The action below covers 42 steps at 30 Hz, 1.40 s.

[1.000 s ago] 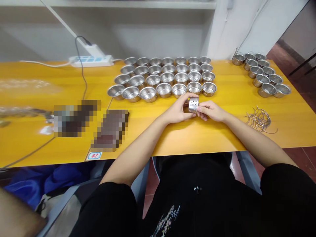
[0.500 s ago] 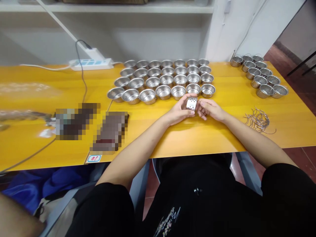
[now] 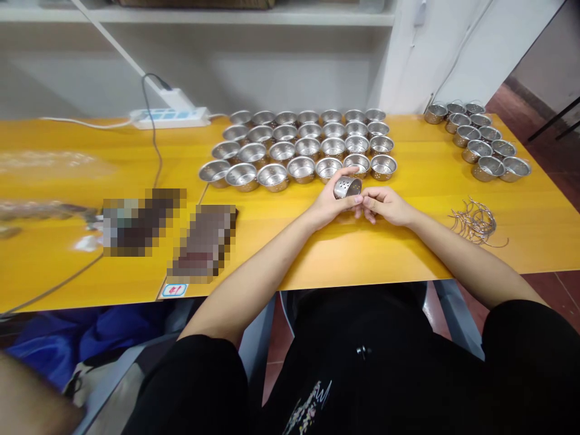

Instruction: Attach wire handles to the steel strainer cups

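A small perforated metal cup (image 3: 347, 188) lies tilted in my left hand (image 3: 330, 205), whose fingers and thumb wrap round it. My right hand (image 3: 385, 205) is closed at the cup's right edge, thumb and fingers pinched together near my left thumb; what they hold is too small to make out. Behind my hands, similar metal cups (image 3: 301, 169) stand in rows on the yellow table (image 3: 362, 257). More cups with thin wire handles (image 3: 488, 168) stand at the back right. A tangle of curved wires (image 3: 475, 220) lies right of my right hand.
A blurred-out dark flat object (image 3: 203, 241) lies left of my left forearm, with another further left. A white power strip (image 3: 172, 118) and cables lie at the back left. At the lower left is another person's arm (image 3: 34, 399).
The cup in my left hand has turned and shifted slightly left, showing more of its perforated side. My right hand's fingers have come closer to my left thumb.
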Available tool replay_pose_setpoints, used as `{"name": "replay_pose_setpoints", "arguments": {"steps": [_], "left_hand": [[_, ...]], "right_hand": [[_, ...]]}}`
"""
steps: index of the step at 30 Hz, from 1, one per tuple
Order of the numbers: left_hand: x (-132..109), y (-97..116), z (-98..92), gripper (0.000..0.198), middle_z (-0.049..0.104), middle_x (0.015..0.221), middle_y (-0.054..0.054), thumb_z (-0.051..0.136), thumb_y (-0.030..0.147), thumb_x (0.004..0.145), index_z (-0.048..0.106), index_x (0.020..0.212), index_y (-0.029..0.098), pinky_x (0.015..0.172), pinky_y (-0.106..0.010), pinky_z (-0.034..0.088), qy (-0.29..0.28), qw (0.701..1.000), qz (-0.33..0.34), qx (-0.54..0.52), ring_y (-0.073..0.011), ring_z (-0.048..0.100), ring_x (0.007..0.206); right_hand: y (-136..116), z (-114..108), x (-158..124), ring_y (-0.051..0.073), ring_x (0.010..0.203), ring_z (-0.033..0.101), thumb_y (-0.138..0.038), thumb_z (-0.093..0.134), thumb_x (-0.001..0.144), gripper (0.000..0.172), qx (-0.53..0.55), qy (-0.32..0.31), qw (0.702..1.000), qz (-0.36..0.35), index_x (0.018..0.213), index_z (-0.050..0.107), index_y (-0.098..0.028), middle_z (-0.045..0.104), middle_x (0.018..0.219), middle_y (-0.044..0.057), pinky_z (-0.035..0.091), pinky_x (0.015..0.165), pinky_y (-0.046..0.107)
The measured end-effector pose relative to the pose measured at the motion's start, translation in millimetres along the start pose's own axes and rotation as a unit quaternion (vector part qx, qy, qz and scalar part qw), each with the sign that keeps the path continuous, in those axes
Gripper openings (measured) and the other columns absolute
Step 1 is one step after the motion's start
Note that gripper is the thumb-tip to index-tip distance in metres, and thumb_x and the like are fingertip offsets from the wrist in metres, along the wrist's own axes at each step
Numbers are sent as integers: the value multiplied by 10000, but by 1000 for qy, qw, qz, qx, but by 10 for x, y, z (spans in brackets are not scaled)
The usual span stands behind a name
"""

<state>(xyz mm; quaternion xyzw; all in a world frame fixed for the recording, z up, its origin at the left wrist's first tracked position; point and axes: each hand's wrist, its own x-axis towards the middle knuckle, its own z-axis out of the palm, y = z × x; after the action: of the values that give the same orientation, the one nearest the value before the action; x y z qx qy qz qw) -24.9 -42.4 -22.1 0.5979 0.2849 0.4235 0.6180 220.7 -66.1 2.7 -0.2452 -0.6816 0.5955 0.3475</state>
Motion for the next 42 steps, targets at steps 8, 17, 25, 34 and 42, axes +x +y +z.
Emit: {"name": "replay_pose_setpoints", "arguments": {"steps": [8, 17, 25, 34, 42], "left_hand": [[22, -47, -20, 1302, 868, 1418, -129, 1246, 900, 654, 661, 1655, 309, 1055, -434, 714, 7, 1000, 16, 9, -313, 882, 1178], [31, 13, 26, 1172, 860, 1369, -109, 1334, 745, 612, 687, 1458, 256, 920, -308, 699, 2, 999, 23, -38, -208, 825, 1012], [11, 64, 88, 1019, 817, 1095, 7, 1317, 637, 766, 607, 1384, 246, 556, -228, 635, -30, 997, 27, -72, -120, 757, 603], [13, 100, 98, 984, 782, 945, 57, 1325, 607, 770, 587, 1320, 260, 516, -216, 609, -62, 995, 24, -80, -145, 778, 561], [-9, 107, 106, 954, 787, 908, 63, 1316, 584, 799, 592, 1330, 261, 527, -223, 612, -53, 995, 25, -83, -146, 766, 556]], "right_hand": [[-11, 81, -8, 132, 582, 644, -919, 923, 1190, 764, -33, 10, 999, -28, 1064, 821, -173, 946, 1084, 143, 479, 594, 252], [18, 64, -32, 167, 595, 639, -888, 855, 1248, 752, -81, -12, 995, -49, 1063, 936, -164, 790, 775, 48, 534, 673, 280], [50, 89, -24, 147, 600, 643, -785, 855, 1266, 669, -86, -15, 995, -53, 1073, 897, -147, 892, 985, 114, 545, 652, 279], [39, 70, -32, 149, 610, 649, -844, 793, 1289, 741, -102, -27, 993, -47, 1083, 875, -137, 874, 962, 117, 566, 660, 287], [-14, 88, -34, 136, 589, 620, -826, 834, 1280, 715, -89, -19, 994, -51, 1058, 871, -148, 850, 927, 82, 494, 616, 270]]}}
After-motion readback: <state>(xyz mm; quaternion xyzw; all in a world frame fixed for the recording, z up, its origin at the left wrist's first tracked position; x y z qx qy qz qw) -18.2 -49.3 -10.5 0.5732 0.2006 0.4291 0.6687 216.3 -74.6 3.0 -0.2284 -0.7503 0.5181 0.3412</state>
